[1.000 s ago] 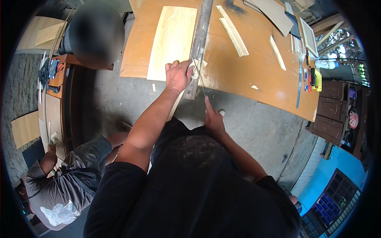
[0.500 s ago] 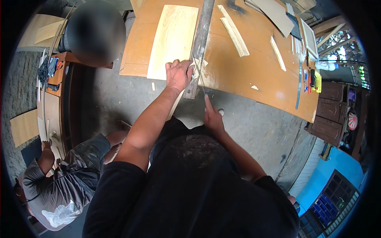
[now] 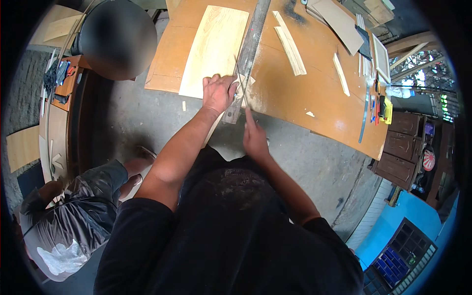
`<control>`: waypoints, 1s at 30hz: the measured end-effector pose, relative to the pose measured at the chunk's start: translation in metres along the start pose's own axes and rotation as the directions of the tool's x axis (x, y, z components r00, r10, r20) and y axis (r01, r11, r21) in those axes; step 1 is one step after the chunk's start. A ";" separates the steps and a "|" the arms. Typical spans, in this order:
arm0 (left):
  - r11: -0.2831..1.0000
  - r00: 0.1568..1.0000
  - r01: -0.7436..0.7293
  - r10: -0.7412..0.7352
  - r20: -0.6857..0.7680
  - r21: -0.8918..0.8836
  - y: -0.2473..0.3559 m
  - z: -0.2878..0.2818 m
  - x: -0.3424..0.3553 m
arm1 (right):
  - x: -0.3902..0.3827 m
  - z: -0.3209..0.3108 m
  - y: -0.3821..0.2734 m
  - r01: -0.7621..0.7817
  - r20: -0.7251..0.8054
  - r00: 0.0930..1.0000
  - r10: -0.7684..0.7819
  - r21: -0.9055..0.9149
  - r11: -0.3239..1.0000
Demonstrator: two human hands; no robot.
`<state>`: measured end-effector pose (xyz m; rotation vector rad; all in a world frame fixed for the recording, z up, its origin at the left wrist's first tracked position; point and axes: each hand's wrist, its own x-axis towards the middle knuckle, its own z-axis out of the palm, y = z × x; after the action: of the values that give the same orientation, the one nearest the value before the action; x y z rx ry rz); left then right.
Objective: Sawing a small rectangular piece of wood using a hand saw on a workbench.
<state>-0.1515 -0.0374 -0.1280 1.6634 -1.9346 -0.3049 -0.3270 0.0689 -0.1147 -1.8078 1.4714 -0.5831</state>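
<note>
My left hand (image 3: pixel 218 93) is closed on a pale wooden strip (image 3: pixel 212 132), holding it against the end of a long grey bar (image 3: pixel 252 44). The strip's lower part slants back beneath my left wrist. In my right hand (image 3: pixel 255 140) is a thin saw (image 3: pixel 243 87), seen nearly edge-on, its handle mostly covered by my fingers. Its narrow blade points away from me, just right of my left fingers, across the work on the bar. Small pale offcuts lie beside the blade. Just beyond my left hand a broad pale board (image 3: pixel 216 49) lies on the orange-brown table (image 3: pixel 324 98).
Narrow wooden strips (image 3: pixel 290 49) and a single strip (image 3: pixel 341 73) lie on the table's right half. Tools, one yellow and black (image 3: pixel 386 110), line its right edge. At left a person (image 3: pixel 81 211) sits low beside a wooden cabinet (image 3: pixel 73 88). Dark drawers (image 3: pixel 400 152) stand at right.
My right hand has moved forward and slightly left, pushing the saw blade farther past my left fingers. My left hand keeps its hold. The seated person's arm has drawn in toward the body.
</note>
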 end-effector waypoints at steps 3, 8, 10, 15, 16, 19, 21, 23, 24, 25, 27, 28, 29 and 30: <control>1.000 1.000 -0.002 0.002 0.007 -0.013 0.001 -0.001 0.003 | -0.062 0.007 0.029 0.022 -0.032 0.999 -0.022 -0.012 1.000; 0.999 0.999 -0.033 0.033 -0.009 -0.022 -0.002 -0.003 0.001 | -0.035 -0.006 0.014 -0.008 0.049 0.999 0.005 0.045 0.999; 0.998 0.999 -0.047 0.047 -0.009 -0.052 -0.002 0.000 0.001 | 0.011 -0.004 0.009 0.019 0.037 0.999 -0.020 0.020 1.000; 1.000 1.000 -0.014 0.014 0.008 -0.014 0.002 0.000 0.000 | 0.032 0.000 0.000 0.075 -0.049 0.996 -0.074 0.023 0.997; 1.000 1.000 0.007 -0.007 0.001 -0.007 0.003 -0.001 0.000 | 0.020 0.000 0.001 0.077 -0.046 0.996 -0.076 0.020 0.997; 0.999 1.000 -0.026 0.025 -0.019 -0.023 -0.001 0.001 -0.001 | -0.043 0.008 0.017 0.064 -0.053 0.996 -0.065 -0.014 0.998; 0.999 0.999 -0.033 0.033 -0.017 -0.029 0.000 0.000 0.000 | -0.073 0.008 0.034 0.061 -0.040 0.997 -0.060 0.035 0.998; 0.998 0.999 -0.046 0.046 -0.016 -0.033 -0.001 0.000 0.000 | -0.066 0.006 0.032 -0.011 0.009 1.000 0.010 0.059 0.998; 0.998 0.999 -0.042 0.042 -0.010 -0.037 -0.002 0.000 -0.002 | -0.060 0.005 0.031 -0.084 0.059 0.995 0.080 0.080 0.993; 0.998 0.999 -0.041 0.041 -0.004 -0.039 -0.002 -0.001 -0.002 | -0.043 0.002 0.024 -0.081 0.056 0.995 0.077 0.081 0.993; 0.998 0.999 -0.046 0.046 0.007 -0.036 -0.001 -0.001 0.000 | 0.006 -0.005 0.006 0.091 -0.009 0.996 -0.091 0.023 0.996; 0.998 0.999 -0.048 0.048 0.020 -0.036 0.001 -0.001 0.001 | 0.024 -0.005 0.003 0.089 -0.014 0.996 -0.089 0.025 0.996; 0.998 0.998 -0.049 0.049 0.024 -0.033 0.001 -0.001 0.000 | 0.039 -0.004 0.001 0.125 -0.047 0.991 -0.125 -0.015 0.992; 0.999 0.999 -0.037 0.037 0.019 -0.014 0.002 0.000 0.000 | 0.045 -0.003 -0.001 0.158 -0.079 0.984 -0.162 -0.057 0.986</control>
<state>-0.1527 -0.0367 -0.1270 1.6198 -1.9710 -0.3201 -0.3174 0.0253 -0.1162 -1.9752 1.4147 -0.7150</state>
